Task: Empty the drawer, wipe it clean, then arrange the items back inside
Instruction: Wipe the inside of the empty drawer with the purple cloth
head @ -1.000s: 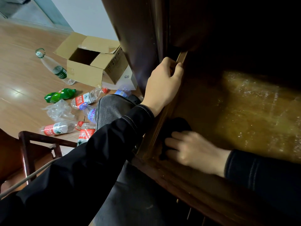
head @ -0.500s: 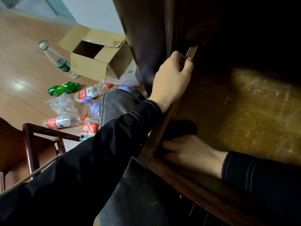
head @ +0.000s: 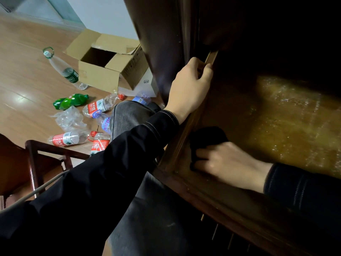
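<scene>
While the drawer (head: pixel 276 126) stands pulled out with nothing visible on its lit bottom, the wiping step appears to be in hand. The left hand (head: pixel 190 89) steadies it, fingers (head: pixel 208 68) curled over the top edge of the left side wall (head: pixel 184 143). The right hand (head: pixel 227 163) lies inside at the near left corner, its fingers bent over and clamped on a dark cloth (head: pixel 208 137) bunched against the drawer bottom; slight blur hides the exact finger placement. The cloth is judged soft, light and limp: it would fold and slip under a flat palm, so it is best taken as a wad, gathered under the fingertips, and pushed into the corner seams. The varnished bottom shows a glossy, streaked sheen and is probably slick, so the cloth should glide with little resistance. The drawer itself is stiff wood and likely heavy; the wall edge is a sound place to brace it. Plastic bottles (head: pixel 99 106), presumably the drawer's contents, lie scattered on the floor (head: pixel 24 85) near an open cardboard box (head: pixel 103 71) and a wooden chair (head: pixel 36 159). Several are crumpled and seemingly empty, so they should be light, springy and apt to roll, and are best gripped round the waist or neck.
</scene>
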Available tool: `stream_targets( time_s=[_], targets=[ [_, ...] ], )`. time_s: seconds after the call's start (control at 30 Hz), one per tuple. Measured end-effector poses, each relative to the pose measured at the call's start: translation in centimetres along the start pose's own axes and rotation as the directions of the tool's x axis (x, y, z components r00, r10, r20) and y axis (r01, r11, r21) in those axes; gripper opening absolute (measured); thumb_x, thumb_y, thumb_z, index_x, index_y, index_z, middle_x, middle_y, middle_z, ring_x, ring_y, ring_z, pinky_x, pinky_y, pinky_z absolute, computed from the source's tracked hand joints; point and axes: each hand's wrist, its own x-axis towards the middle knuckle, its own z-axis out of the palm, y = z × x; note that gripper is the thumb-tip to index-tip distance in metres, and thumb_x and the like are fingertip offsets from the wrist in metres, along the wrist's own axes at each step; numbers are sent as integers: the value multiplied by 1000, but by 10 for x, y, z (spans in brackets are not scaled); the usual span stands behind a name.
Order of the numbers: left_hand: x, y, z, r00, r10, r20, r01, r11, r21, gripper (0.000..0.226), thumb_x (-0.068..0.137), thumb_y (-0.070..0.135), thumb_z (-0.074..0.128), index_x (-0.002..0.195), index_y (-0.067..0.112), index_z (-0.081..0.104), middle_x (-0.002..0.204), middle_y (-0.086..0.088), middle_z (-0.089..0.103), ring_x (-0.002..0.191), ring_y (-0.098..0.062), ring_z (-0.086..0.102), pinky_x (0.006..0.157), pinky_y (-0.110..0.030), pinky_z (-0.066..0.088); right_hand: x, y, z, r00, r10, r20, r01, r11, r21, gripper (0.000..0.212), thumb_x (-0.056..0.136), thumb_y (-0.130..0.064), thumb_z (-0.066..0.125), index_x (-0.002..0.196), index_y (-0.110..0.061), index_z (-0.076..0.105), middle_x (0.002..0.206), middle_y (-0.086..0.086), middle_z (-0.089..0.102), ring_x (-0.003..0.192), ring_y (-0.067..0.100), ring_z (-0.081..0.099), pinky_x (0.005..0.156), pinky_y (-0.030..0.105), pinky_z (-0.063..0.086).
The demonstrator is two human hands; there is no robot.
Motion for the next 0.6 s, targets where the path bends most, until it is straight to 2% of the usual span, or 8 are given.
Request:
stream_targets(
  time_s=[0.1,0.23,0.3,0.4,0.47,0.53,0.6],
  targets=[
    [1,0,-1,1000,-1,1,1,1000,-1,33,103,38,46,109,8,59,99,-1,66,93,-21,61,87,-42,50,-10,2,-5,988,97,-120,-86,992,93,41,78,3,66,106,-23,78,92,-2,68,73,17,67,51,26,48],
    [1,0,-1,1000,-6,12,6,1000,-16,34,103,37,46,112,7,58,102,-3,66,96,-22,61,89,-43,50,8,-11,0,983,143,-117,-120,975,187,37,83,-5,76,114,-26,76,111,2,72,86,21,73,60,30,56],
    [1,0,0,1000,-3,6,3,1000,-9,33,103,38,46,110,8,59,100,-2,66,94,-21,61,87,-43,50,20,-14,4,985,151,-87,-131,971,200,32,90,-13,70,118,-29,72,114,-2,67,92,22,70,63,33,55],
    [1,0,0,1000,-2,-1,2,1000,-5,33,103,38,46,108,9,59,96,0,65,91,-20,60,84,-41,49,26,-19,11,993,111,-39,-98,966,239,22,92,-20,63,112,-26,71,111,-2,63,99,23,64,67,34,52],
    [1,-2,0,1000,-3,-1,3,1000,-7,32,103,38,46,108,9,59,98,0,65,92,-20,60,85,-41,50,23,-17,15,999,53,11,-54,982,180,29,96,-21,58,123,-25,67,125,-2,60,107,24,61,74,35,54],
    [1,-2,0,1000,-4,4,4,1000,-8,32,103,38,46,109,10,59,99,0,65,93,-20,60,85,-41,50,17,-10,14,998,-43,42,38,994,105,32,98,-18,56,127,-25,64,130,-1,59,105,23,62,74,36,56],
    [1,-2,1,1000,-5,1,5,1000,-3,31,103,38,46,107,10,59,96,1,64,91,-20,60,84,-40,49,10,-4,5,987,-126,98,124,992,19,28,96,-12,50,114,-21,69,123,2,63,94,22,66,68,35,57]
  ],
)
